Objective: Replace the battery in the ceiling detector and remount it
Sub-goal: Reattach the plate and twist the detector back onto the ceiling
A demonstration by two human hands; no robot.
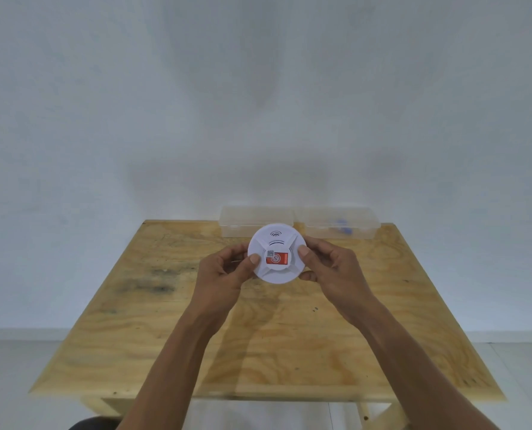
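A round white ceiling detector [276,243] is held up over the far middle of the wooden table [268,336], its face turned toward me. A red label with a small code square sits at its centre. My left hand [227,274] grips its left rim, thumb on the face. My right hand [327,268] grips the right rim, thumb on the face too. No battery is visible.
Two clear plastic boxes stand at the table's far edge against the white wall: the left box [243,221] and the right box [351,226], which holds something small and blue. The table's near edge is low in the view.
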